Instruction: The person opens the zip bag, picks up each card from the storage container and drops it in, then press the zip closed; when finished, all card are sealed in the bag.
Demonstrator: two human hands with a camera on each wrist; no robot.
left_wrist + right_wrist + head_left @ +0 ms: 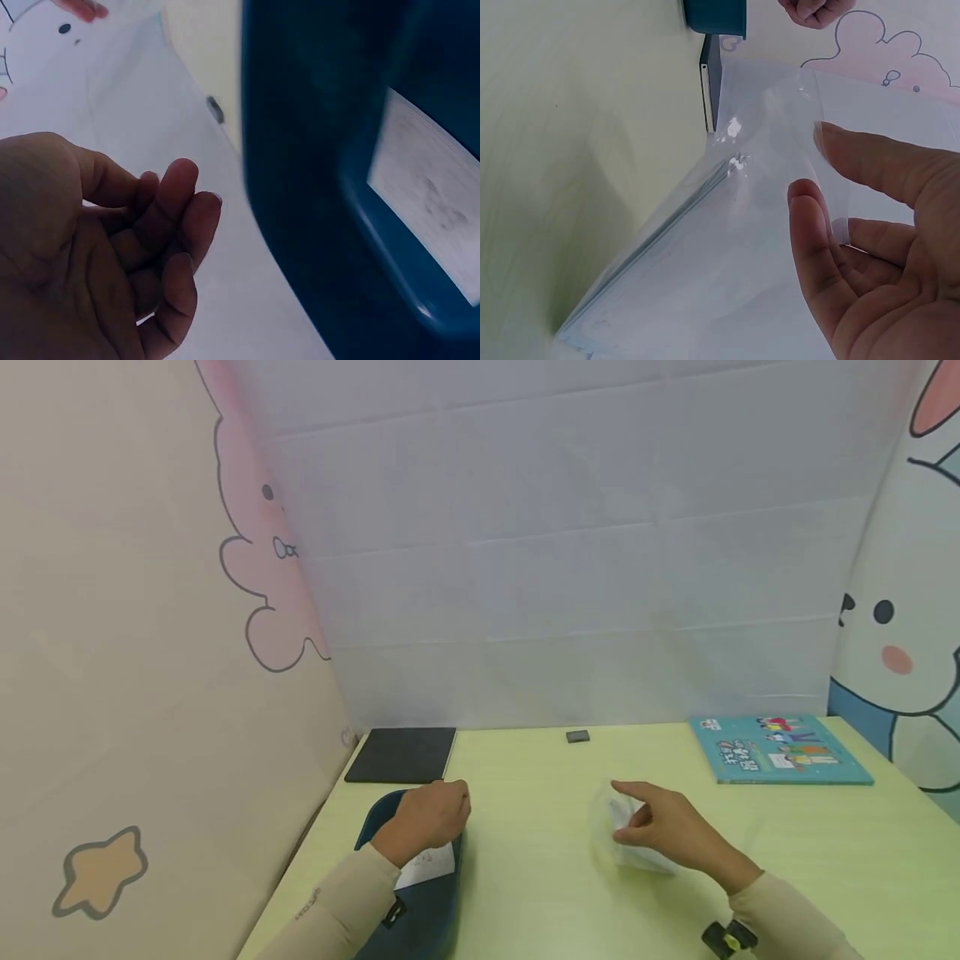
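My left hand [429,814] hovers over the dark blue bin [456,902], its fingers loosely curled and nothing visible between them. In the left wrist view the bin's wall [285,180] rises beside my fingertips. A white paper slip [435,195] with faint markings lies inside the bin. On the right, a clear plastic bag [765,225] with pale sheets inside stands tilted up from the table. My right hand [675,827] is right at this bag, thumb and a finger spread apart with a gap between the tips. The bag's upper edge overlaps the fingers in the right wrist view.
A flat black board or book [401,755] lies behind the bin. Near the back edge of the pale yellow table [540,860] is a small dark grey block [577,737]. A blue illustrated book [780,750] lies at the back right. A white sheet [562,552] hangs behind.
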